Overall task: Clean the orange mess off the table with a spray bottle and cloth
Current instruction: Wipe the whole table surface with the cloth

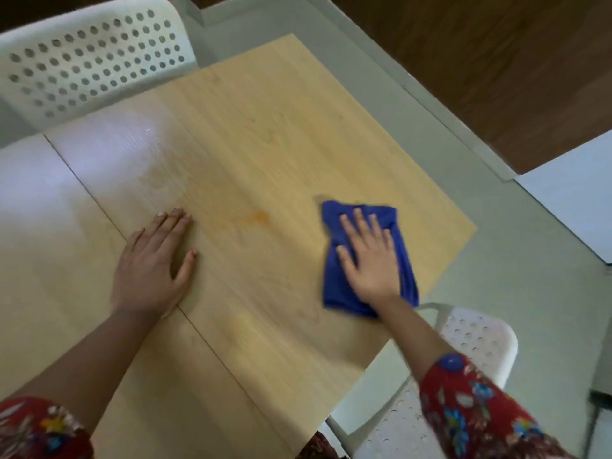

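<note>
Orange mess (260,217): faint, on tabletop (265,127). Blue cloth (332,286): apart to its right, under right hand (367,260), grip spread flat. Left hand (149,263): grip spread, bracing. Best: sweep cloth across mess, firm pressure.

The table (265,144) is showing smooth, pale wood grain – glossy at the glare – under a soft blue cloth (334,276), beside perforated white plastic chairs (89,58).

The mess (258,217) lies on the table (265,127) between left hand (149,263) and cloth (332,283).
</note>
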